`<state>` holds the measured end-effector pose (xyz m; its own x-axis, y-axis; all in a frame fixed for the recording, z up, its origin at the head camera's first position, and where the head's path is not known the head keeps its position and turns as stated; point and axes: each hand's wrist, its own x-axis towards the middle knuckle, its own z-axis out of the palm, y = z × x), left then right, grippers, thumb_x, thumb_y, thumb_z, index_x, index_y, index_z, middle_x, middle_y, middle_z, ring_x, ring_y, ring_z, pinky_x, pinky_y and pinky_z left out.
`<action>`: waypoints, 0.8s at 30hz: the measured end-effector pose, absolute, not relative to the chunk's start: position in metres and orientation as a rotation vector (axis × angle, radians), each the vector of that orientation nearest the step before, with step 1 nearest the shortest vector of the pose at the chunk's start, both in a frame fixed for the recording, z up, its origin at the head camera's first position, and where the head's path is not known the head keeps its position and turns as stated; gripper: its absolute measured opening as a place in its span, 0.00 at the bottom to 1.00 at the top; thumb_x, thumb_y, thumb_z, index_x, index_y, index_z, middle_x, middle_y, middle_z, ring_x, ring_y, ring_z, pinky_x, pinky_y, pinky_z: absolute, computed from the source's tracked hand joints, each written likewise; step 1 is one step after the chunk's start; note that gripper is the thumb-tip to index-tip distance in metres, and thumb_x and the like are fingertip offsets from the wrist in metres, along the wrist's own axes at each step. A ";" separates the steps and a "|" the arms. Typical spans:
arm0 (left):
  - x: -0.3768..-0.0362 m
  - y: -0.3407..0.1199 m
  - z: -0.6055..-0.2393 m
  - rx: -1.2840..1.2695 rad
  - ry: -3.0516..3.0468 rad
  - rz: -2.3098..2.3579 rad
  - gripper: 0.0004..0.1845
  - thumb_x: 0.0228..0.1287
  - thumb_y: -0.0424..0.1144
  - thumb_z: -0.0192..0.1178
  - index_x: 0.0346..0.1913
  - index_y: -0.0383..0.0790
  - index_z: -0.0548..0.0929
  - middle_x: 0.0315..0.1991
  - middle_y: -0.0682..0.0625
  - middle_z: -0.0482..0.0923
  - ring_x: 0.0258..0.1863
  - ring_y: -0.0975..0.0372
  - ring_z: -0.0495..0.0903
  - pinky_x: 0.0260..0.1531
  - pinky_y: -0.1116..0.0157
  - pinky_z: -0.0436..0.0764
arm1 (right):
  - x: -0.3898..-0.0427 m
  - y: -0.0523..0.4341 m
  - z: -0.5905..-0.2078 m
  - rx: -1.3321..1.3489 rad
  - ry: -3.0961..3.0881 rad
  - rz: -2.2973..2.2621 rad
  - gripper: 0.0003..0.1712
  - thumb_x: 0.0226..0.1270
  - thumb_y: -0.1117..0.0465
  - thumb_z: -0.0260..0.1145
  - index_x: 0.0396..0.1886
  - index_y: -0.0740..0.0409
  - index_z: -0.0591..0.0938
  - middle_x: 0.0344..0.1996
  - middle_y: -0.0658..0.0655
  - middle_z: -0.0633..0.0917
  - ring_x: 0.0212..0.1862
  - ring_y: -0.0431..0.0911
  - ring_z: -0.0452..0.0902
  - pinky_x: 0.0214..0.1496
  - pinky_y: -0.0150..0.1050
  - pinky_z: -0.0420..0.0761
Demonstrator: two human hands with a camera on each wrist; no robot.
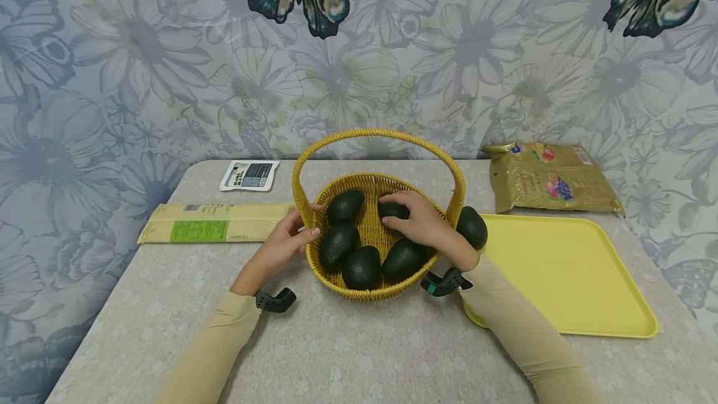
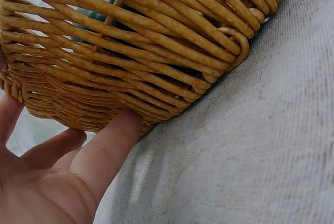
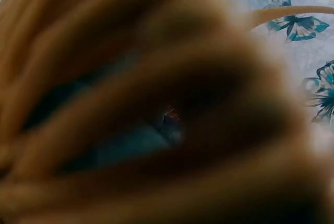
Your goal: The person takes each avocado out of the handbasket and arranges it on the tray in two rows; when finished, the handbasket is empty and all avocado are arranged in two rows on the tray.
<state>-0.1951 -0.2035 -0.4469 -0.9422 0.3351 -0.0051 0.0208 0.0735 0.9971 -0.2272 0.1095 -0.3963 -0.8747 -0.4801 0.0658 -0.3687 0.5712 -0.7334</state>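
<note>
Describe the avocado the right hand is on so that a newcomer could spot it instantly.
Start at the yellow wicker basket in the middle of the table, beside the yellow tray. Inside it, at the back right, the right hand curls over one dark avocado. It alone is half hidden by fingers; the others lie uncovered.
</note>
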 end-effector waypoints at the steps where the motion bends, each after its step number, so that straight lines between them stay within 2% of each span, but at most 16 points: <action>1: -0.195 -0.203 -0.447 0.360 2.115 1.961 0.28 0.75 0.31 0.55 0.73 0.35 0.63 0.51 0.47 0.68 0.30 0.66 0.68 0.28 0.69 0.70 | -0.227 0.110 -0.397 -0.723 2.662 -1.176 0.26 0.71 0.58 0.66 0.67 0.59 0.79 0.68 0.63 0.77 0.70 0.62 0.70 0.70 0.61 0.70; 6: -0.195 -0.203 -0.447 0.356 2.111 1.970 0.27 0.75 0.31 0.56 0.73 0.36 0.64 0.51 0.47 0.68 0.29 0.66 0.67 0.27 0.69 0.69 | -0.227 0.110 -0.397 -0.717 2.676 -1.099 0.23 0.74 0.59 0.64 0.66 0.57 0.80 0.67 0.65 0.77 0.70 0.63 0.70 0.69 0.61 0.71; 13: -0.195 -0.204 -0.447 0.351 2.113 1.960 0.27 0.75 0.31 0.55 0.73 0.36 0.63 0.51 0.46 0.67 0.28 0.65 0.66 0.28 0.68 0.69 | -0.227 0.111 -0.400 -0.712 2.668 -1.095 0.17 0.75 0.61 0.63 0.59 0.55 0.84 0.63 0.62 0.81 0.68 0.61 0.73 0.67 0.59 0.74; 20: -0.194 -0.204 -0.447 0.374 2.124 1.959 0.27 0.76 0.32 0.55 0.74 0.35 0.63 0.50 0.47 0.68 0.24 0.67 0.64 0.26 0.69 0.68 | -0.227 0.110 -0.398 -0.699 2.546 -1.019 0.27 0.73 0.59 0.65 0.71 0.50 0.75 0.71 0.61 0.75 0.72 0.60 0.69 0.70 0.60 0.71; 24: -0.194 -0.205 -0.446 0.382 2.136 1.948 0.27 0.76 0.32 0.55 0.74 0.35 0.63 0.49 0.48 0.69 0.22 0.68 0.63 0.25 0.70 0.67 | -0.227 0.111 -0.398 -0.678 2.516 -1.012 0.30 0.73 0.58 0.65 0.73 0.47 0.73 0.72 0.60 0.73 0.72 0.60 0.69 0.68 0.59 0.73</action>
